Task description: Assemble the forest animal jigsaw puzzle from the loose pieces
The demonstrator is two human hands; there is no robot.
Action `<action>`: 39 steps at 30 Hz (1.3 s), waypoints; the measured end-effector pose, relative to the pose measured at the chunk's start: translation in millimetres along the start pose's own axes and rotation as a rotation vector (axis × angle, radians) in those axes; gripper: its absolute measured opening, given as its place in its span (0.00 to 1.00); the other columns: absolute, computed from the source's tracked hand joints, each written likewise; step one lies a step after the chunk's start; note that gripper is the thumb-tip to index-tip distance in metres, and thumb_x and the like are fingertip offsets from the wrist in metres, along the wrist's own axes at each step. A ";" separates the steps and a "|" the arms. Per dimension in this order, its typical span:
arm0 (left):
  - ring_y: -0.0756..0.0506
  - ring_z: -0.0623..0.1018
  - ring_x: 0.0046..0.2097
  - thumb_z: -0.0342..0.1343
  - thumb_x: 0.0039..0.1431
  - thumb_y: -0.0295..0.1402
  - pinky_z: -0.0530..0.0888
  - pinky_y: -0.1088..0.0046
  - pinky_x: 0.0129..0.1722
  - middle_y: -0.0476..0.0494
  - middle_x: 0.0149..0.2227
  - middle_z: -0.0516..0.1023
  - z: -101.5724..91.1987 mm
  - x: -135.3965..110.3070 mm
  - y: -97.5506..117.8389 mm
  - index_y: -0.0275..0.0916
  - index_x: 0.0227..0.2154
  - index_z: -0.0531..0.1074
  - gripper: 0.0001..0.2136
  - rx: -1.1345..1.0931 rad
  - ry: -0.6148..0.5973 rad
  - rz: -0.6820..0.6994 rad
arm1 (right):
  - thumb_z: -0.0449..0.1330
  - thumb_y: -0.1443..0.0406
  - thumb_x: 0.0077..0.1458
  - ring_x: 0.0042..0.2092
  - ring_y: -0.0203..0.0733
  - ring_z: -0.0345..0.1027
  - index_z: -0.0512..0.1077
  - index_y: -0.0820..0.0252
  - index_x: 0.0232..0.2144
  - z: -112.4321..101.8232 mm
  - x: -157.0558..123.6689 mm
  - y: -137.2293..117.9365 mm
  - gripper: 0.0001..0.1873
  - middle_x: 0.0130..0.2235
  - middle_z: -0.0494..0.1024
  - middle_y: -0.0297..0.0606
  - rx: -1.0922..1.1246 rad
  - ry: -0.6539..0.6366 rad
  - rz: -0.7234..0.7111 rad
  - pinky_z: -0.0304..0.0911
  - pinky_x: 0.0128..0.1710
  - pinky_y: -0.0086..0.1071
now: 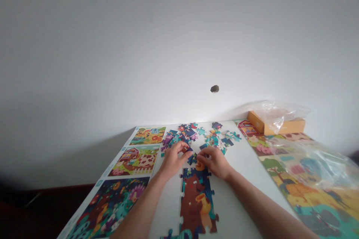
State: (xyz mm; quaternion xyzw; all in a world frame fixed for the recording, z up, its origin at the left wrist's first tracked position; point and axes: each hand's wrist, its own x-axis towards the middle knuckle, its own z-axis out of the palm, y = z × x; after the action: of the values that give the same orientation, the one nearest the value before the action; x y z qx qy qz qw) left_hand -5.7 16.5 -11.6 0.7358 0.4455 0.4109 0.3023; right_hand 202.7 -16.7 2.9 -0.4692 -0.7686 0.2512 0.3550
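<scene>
in the head view, your left hand (174, 160) and right hand (214, 162) sit close together over a white table (244, 164), fingers curled inward. a dark puzzle piece (192, 159) lies between them, a little nearer your right fingertips (199, 158). the fingers of each hand are drawn together, but you can't tell whether either hand is clamped on the piece. just below it, an assembled bear section (196, 203) runs lengthwise away from you, with its far end almost reaching the piece. loose pieces (193, 134) lie scattered beyond your hands. printed picture sheets (134, 160) line the table's left side, and a cardboard box (276, 123) sits under clear plastic (280, 114) at the far right.
</scene>
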 end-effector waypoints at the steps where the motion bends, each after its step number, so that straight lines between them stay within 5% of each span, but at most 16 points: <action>1: 0.45 0.79 0.38 0.59 0.56 0.39 0.73 0.70 0.41 0.46 0.33 0.78 -0.4 0.4 -0.3 0.39 0.37 0.72 0.10 0.010 -0.002 0.004 | 0.58 0.61 0.60 0.33 0.37 0.68 0.78 0.56 0.28 -0.4 0.0 -0.2 0.12 0.29 0.79 0.33 -0.006 0.003 0.006 0.58 0.36 0.30; 26: 0.43 0.78 0.41 0.59 0.55 0.36 0.71 0.69 0.45 0.47 0.32 0.82 -4.4 -0.9 12.8 0.45 0.34 0.81 0.07 0.268 -0.067 -0.006 | 0.62 0.63 0.53 0.37 0.40 0.68 0.78 0.53 0.29 -3.3 -1.2 5.3 0.04 0.31 0.77 0.32 -0.161 -0.012 0.016 0.56 0.43 0.33; 39: 0.41 0.73 0.46 0.57 0.59 0.39 0.60 0.62 0.49 0.51 0.37 0.82 -0.9 -2.8 13.8 0.52 0.35 0.80 0.07 0.491 -0.090 -0.041 | 0.60 0.66 0.53 0.38 0.40 0.69 0.77 0.53 0.30 -4.4 -1.3 6.2 0.05 0.32 0.77 0.32 -0.208 -0.015 0.032 0.56 0.43 0.33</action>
State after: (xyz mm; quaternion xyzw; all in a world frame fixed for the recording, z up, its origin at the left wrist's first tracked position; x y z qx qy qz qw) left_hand -1.7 8.2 -1.0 0.7956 0.5328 0.2508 0.1421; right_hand 210.0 -15.0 0.8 -0.5140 -0.7856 0.1793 0.2943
